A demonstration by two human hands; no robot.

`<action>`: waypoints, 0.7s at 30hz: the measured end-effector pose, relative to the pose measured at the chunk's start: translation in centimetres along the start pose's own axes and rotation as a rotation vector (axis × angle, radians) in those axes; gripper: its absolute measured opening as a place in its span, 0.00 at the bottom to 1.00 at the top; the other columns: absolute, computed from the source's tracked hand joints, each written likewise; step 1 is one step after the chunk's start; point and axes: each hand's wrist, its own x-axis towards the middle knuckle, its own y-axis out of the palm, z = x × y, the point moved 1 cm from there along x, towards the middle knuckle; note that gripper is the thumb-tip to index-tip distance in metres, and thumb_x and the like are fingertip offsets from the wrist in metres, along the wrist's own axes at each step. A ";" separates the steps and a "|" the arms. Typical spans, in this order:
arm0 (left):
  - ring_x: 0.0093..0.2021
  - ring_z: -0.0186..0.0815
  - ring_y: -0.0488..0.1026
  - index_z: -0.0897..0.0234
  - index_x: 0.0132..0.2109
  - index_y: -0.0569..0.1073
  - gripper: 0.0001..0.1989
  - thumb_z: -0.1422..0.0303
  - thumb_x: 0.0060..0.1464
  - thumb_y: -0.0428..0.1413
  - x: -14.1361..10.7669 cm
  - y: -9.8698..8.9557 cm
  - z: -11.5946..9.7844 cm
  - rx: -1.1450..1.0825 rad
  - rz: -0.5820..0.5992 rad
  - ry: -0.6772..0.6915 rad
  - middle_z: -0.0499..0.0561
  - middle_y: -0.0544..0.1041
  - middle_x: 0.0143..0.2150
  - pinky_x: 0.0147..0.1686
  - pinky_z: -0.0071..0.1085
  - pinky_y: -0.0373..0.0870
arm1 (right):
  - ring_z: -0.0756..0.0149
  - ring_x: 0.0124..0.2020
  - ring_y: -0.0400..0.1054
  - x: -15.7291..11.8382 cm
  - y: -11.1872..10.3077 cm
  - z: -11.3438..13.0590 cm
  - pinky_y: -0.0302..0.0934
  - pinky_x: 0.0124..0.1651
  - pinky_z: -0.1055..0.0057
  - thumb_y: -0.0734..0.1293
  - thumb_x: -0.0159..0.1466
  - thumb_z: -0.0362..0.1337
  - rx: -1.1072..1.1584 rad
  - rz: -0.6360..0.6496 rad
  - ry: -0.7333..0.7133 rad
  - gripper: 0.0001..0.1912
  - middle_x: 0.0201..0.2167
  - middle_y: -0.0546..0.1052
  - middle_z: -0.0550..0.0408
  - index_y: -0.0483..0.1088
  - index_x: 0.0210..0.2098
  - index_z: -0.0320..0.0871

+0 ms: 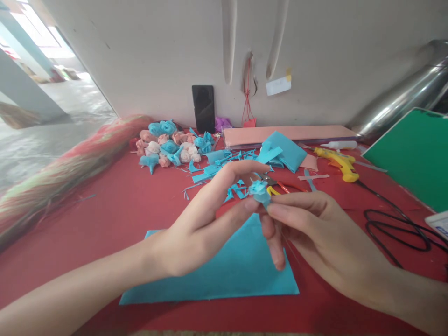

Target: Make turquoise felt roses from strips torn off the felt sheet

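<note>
A small blue flower [258, 190] with ruffled petals is held between my two hands above the table. My left hand [206, 219] has its thumb against the flower's near side, its index finger arched over the top and other fingers behind and below. From the right, my right hand [315, 228] pinches the flower's base between thumb and fingers. A fine thread-like strand hangs near the right fingers. Below both hands lies a flat blue sheet [210, 277]. Just behind the flower are pliers with red and yellow handles [284, 186], partly hidden.
Finished blue, pink and white flowers [170, 147] are heaped at the back left. Blue scraps [213, 170] and a folded blue piece [287, 151] lie behind the hands. A yellow glue gun [338, 163] with a black cord [395, 219] is at right. A phone [203, 108] leans against the wall.
</note>
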 end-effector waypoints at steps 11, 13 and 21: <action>0.40 0.37 0.67 0.65 0.52 0.63 0.19 0.81 0.54 0.49 0.1 -0.1 -0.1 0.307 -0.182 0.344 0.51 0.70 0.41 0.51 0.44 0.61 | 0.76 0.17 0.70 -0.2 0.4 -0.4 0.66 0.22 0.82 0.69 0.59 0.35 0.143 -0.054 0.147 0.12 0.15 0.75 0.60 0.76 0.20 0.43; 0.40 0.37 0.67 0.66 0.52 0.64 0.18 0.81 0.54 0.49 0.2 -0.1 -0.1 0.347 -0.186 0.383 0.52 0.70 0.41 0.47 0.43 0.62 | 0.77 0.17 0.69 -0.3 0.4 -0.4 0.67 0.22 0.83 0.69 0.59 0.35 0.141 -0.057 0.151 0.12 0.15 0.76 0.60 0.76 0.20 0.44; 0.40 0.38 0.67 0.67 0.53 0.64 0.18 0.80 0.56 0.49 0.4 -0.1 0.0 0.353 -0.198 0.427 0.53 0.70 0.40 0.43 0.41 0.63 | 0.76 0.18 0.71 -0.1 0.6 -0.3 0.67 0.21 0.84 0.70 0.57 0.32 0.106 -0.099 0.104 0.10 0.16 0.74 0.60 0.77 0.19 0.43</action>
